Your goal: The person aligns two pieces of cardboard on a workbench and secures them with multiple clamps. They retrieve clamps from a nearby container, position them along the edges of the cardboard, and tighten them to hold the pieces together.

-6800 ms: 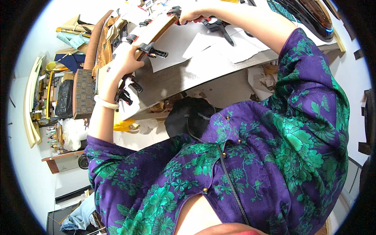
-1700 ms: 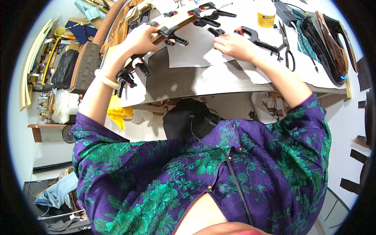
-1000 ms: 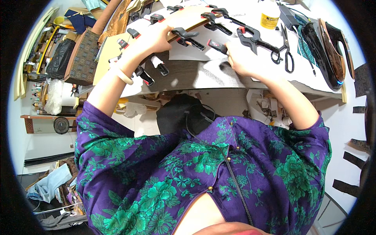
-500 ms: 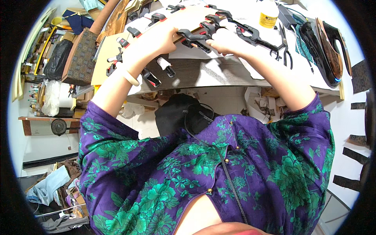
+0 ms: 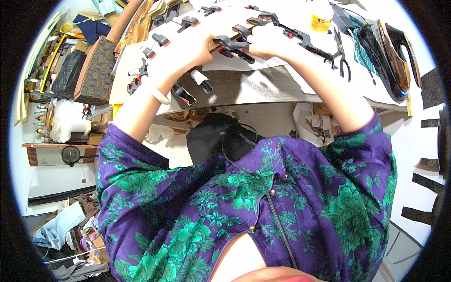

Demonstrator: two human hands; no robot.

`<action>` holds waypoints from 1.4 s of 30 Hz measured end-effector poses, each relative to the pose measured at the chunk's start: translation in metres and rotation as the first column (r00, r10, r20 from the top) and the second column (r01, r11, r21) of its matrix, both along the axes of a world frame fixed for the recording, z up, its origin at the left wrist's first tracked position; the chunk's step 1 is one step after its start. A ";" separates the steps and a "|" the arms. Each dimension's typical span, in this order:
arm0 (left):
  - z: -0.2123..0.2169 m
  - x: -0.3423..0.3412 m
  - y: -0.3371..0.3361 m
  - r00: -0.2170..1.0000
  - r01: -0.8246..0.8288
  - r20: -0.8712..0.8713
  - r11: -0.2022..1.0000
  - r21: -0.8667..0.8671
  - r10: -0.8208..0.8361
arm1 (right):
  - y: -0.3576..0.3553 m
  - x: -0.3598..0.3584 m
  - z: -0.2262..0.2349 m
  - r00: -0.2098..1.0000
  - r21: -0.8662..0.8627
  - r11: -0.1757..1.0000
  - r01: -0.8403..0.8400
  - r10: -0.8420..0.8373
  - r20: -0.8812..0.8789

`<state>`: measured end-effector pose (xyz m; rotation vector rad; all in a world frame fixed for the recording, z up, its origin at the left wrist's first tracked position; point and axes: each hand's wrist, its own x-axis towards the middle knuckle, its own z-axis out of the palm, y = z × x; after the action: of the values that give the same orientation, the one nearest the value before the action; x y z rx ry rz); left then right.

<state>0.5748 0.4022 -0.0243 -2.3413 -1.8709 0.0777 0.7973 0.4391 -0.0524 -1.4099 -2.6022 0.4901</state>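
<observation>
Along the front of the white-topped table, my left hand [image 5: 198, 49] is closed around the near edge of a pale flat panel [image 5: 199, 28] lined with black spring clamps. To its right, my right hand [image 5: 265, 42] has its fingers bent around a black spring clamp [image 5: 242, 33] with red jaw pads. Another black clamp [image 5: 233, 48] sits between my two hands and juts over the panel's near edge. Several more clamps, such as a black one [image 5: 189, 22], bite the panel's far and left sides. Glare hides part of my fingers.
Right of my hands lie a large black clamp [image 5: 307, 43], black scissors [image 5: 340, 54], a yellow-labelled tub [image 5: 321, 21] and a glossy black curved object [image 5: 383, 63]. Two loose clamps, one black [image 5: 183, 94], lie by the table's front edge. A patterned box [image 5: 96, 68] stands left.
My right hand has shifted slightly left, closer to the middle clamp, and the clamp at its fingers has moved left too. My left hand has stayed nearly in place.
</observation>
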 end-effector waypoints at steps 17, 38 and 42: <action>-0.003 -0.005 -0.009 0.998 0.032 -0.053 0.997 0.067 -0.029 | -0.054 -0.001 -0.028 0.575 -0.756 0.599 -0.265 -0.531 -0.623; -0.002 -0.010 -0.011 0.989 0.145 -0.016 0.985 0.093 -0.144 | -0.072 0.013 -0.017 0.678 -0.717 0.687 -0.121 -0.470 -0.565; 0.005 -0.003 -0.033 0.991 0.136 -0.039 0.981 0.136 -0.132 | -0.067 0.047 0.014 0.583 -0.172 0.984 0.046 -0.167 -0.795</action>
<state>0.5716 0.3691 -0.0195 -2.3501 -1.6441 -0.0313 0.8447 0.3720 -0.0379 -0.9930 -1.7356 1.0222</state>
